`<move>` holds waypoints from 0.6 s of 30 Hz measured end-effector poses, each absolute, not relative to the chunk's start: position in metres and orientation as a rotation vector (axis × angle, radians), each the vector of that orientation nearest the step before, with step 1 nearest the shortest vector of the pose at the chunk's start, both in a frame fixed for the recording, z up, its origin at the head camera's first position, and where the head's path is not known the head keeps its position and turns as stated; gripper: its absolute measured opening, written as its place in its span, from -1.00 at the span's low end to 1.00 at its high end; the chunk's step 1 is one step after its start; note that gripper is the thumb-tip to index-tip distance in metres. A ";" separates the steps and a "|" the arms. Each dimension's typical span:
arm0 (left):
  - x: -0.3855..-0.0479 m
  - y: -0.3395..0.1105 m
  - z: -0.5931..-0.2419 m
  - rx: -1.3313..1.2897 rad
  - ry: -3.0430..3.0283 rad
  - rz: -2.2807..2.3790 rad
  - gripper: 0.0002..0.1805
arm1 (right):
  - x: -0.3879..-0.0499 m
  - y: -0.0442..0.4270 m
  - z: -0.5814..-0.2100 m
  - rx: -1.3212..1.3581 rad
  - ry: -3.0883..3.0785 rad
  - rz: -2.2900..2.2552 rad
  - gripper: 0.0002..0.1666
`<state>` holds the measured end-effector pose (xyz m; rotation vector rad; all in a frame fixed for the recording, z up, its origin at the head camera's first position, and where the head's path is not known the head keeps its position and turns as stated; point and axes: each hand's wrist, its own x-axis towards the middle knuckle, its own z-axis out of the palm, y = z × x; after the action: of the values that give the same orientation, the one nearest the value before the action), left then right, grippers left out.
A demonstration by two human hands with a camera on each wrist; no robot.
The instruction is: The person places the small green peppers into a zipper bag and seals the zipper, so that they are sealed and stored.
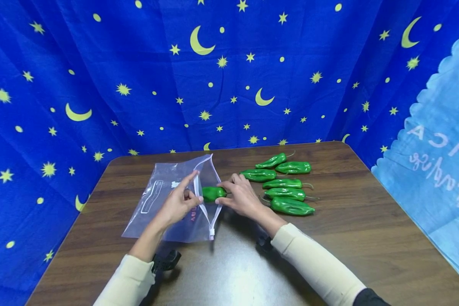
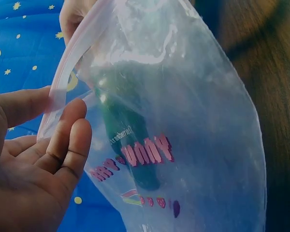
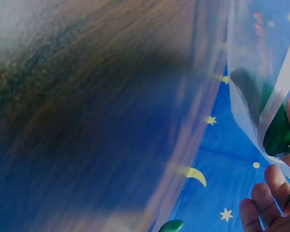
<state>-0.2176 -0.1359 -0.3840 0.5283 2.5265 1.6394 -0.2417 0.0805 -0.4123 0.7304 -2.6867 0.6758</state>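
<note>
At three o'clock on the bag [image 1: 162,182], the mouth is spread, and a pepper [image 1: 213,194] lies through it, body inside, stem end at the lip. The left hand [image 1: 177,202], on the bag's face, holds one lip back between thumb and fingers. The right hand [image 1: 242,195] comes from four o'clock and grips the pepper's stem end; whether it also holds the other lip, I cannot tell.

The step in hand looks like feeding the pepper in. The next move probably calls for a straight push toward nine o'clock with the mouth kept wide. The soft lip could fold or catch the stem. The slider [image 1: 212,233] sits at the mouth's six-o'clock corner, off the pepper's line.

Six loose peppers [image 1: 284,194] lie from one to three o'clock of the right hand on the table [image 1: 352,191], a starry curtain [image 1: 222,102] at twelve.
</note>
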 end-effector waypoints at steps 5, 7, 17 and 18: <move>-0.220 -0.136 -0.384 0.533 2.495 1.654 -0.15 | -0.245 0.076 -0.414 0.709 -2.746 0.646 -0.40; -0.220 -0.136 -0.383 0.530 2.498 1.646 -0.15 | -0.246 0.073 -0.415 0.701 -2.760 0.636 -0.39; -0.222 -0.137 -0.383 0.523 2.507 1.653 -0.14 | -0.254 0.059 -0.416 0.669 -2.831 0.559 -0.36; -0.222 -0.138 -0.383 0.523 2.509 1.655 -0.14 | -0.254 0.059 -0.415 0.670 -2.827 0.566 -0.36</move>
<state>-0.2223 -0.1381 -0.3828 0.5234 2.5085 1.6550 -0.2537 0.0591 -0.4155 0.6696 -2.8272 0.5655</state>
